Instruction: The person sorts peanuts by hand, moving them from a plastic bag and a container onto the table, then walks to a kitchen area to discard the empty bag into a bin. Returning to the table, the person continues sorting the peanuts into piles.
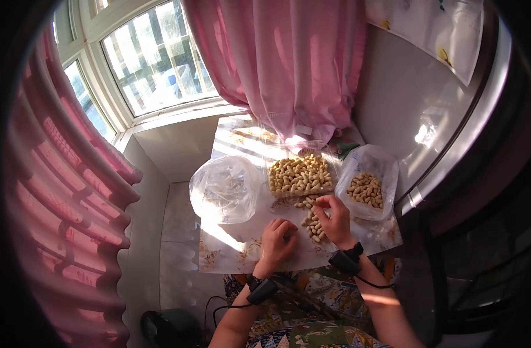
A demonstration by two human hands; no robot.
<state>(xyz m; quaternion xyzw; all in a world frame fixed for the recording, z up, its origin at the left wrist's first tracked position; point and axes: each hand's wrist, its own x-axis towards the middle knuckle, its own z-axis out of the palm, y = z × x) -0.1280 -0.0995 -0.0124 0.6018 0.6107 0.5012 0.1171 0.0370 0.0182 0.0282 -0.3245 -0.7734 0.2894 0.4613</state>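
My right hand (335,221) is over a small loose pile of peanuts (313,227) on the table, its thumb and fingers pinched together; whatever is between them is too small to make out. To its left, my left hand (279,240) rests on the tabletop with its fingers curled in, and what it may hold is hidden. Just beyond the pile stands a clear container heaped with unshelled peanuts (300,174). On the right, a white plastic bag (388,174) lies open with more peanuts (365,190) inside.
A translucent plastic bag (225,188) stands at the table's left. Pink curtains (283,58) hang down to the back edge of the patterned tabletop (370,235). Both wrists wear black devices with cables. A dark green round object (178,325) is on the floor at lower left.
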